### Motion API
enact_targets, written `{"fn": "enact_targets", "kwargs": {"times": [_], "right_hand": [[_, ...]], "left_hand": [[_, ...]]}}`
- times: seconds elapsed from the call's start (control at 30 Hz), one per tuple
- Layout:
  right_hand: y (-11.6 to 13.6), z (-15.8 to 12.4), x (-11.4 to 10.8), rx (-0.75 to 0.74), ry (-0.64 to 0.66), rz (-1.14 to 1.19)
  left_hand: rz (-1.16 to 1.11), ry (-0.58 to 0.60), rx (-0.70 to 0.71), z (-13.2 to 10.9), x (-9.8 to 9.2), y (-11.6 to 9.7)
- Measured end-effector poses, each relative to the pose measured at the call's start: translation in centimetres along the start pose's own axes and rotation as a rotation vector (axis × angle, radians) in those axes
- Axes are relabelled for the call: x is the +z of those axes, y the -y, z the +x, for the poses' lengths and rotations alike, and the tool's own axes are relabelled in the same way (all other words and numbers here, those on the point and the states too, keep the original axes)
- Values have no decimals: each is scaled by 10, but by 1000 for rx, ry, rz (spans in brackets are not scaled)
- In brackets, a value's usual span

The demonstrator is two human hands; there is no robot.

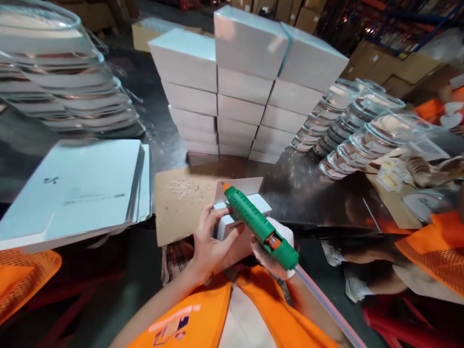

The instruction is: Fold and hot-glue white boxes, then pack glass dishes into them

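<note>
My right hand, partly covered by a white glove, is wrapped round a green hot glue gun. Its orange nozzle points up and left, and a long clear glue stick trails from its back end. Beneath the gun is a white box with a flap raised at its far side. My bare left hand grips the box at its left edge, thumb and fingers bent around the near part. The gun hides much of the box, so I cannot tell whether the nozzle touches it.
Stacked white boxes rise behind a cardboard sheet. Flat white box blanks lie left, below stacked clear round containers. More round containers stand right. People in orange vests are at both sides.
</note>
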State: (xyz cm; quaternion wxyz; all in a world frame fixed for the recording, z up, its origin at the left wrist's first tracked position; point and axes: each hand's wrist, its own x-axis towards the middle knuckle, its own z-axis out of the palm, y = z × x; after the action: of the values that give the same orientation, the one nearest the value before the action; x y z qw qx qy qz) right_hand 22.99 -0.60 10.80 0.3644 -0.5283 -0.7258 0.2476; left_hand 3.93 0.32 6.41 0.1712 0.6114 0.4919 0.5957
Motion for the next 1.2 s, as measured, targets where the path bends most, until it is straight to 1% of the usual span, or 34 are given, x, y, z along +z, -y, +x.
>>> {"fn": "enact_targets", "kwargs": {"times": [0.13, 0.2, 0.23, 0.33, 0.4, 0.47, 0.5, 0.63, 0.7, 0.73, 0.8, 0.87, 0.9, 0.97, 1.0, 1.03, 1.1, 1.13, 1.2], "right_hand": [[1, 7, 3, -36, -14, -23], [-6, 5, 1, 6, -11, 33], [-11, 2, -1, 64, -17, 92], [-35, -4, -10, 313, -73, 296], [-53, -2, -16, 431, -102, 363], [-68, 9, -18, 490, -93, 397], [-74, 18, -15, 530, -66, 429], [-91, 62, 7, 700, 95, 538], [-98, 79, 13, 757, 134, 539], [-102, 84, 12, 778, 150, 528], [-106, 90, 2, 816, 170, 482], [-105, 91, -15, 819, 151, 418], [-101, 91, -22, 809, 120, 386], [-85, 92, -31, 724, 42, 373], [-74, 92, -30, 648, 32, 410], [-63, 92, -27, 566, 55, 470], [-44, 92, -15, 424, 149, 628], [-37, 92, -9, 383, 185, 699], [-32, 89, -1, 344, 170, 768]], "left_hand": [[21, 4, 15, -2, -2, 1], [33, 6, 12, -4, -4, 3], [36, 2, -2, -5, -6, 4], [28, -27, -89, -8, -16, 9], [27, -54, -149, -10, -23, 14], [36, -73, -193, -11, -30, 18], [39, -81, -209, -12, -33, 20], [11, -106, -243, -10, -39, 24], [-1, -116, -251, -8, -41, 24], [-6, -117, -257, -6, -42, 23], [-29, -107, -271, -4, -44, 24], [-61, -88, -276, -1, -44, 25], [-83, -73, -276, 0, -43, 26], [-132, -33, -275, 2, -40, 27], [-161, -8, -272, 3, -38, 27], [-191, 19, -270, 3, -35, 27], [-227, 50, -270, 3, -29, 27], [-235, 50, -278, 3, -25, 27], [-274, 18, -308, 3, -19, 28]]}}
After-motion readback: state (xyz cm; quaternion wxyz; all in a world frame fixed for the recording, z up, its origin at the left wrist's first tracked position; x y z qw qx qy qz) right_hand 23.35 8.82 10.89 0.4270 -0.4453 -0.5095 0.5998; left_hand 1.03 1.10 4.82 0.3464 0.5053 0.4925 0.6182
